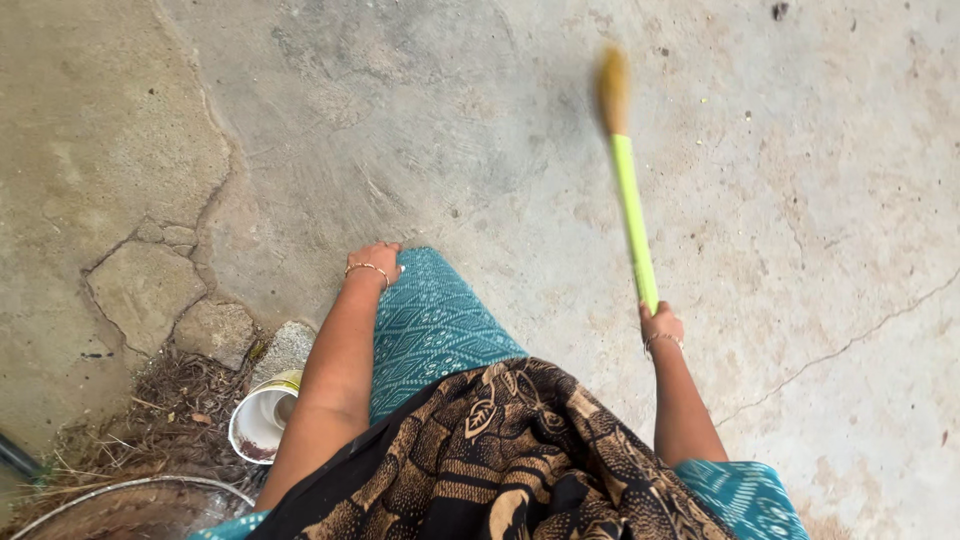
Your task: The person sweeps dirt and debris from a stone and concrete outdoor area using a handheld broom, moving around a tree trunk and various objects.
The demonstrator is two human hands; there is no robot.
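My right hand (660,323) grips the lower end of a bright green broom handle (633,220). The handle points away from me and ends in a blurred straw brush (613,88) over the concrete ground (480,130). A bangle sits on that wrist. My left hand (376,260) rests on my knee, pressed against the teal patterned cloth (435,325), and holds nothing. It also wears a bangle. A dark brown and black patterned cloth (510,460) hangs below my chest.
At the lower left a white round container (258,420) lies beside a grey stone (288,347) and a pile of dry twigs and leaves (170,410). A wire-rimmed basket (130,505) shows at the bottom left. Cracks run through the concrete at left and right.
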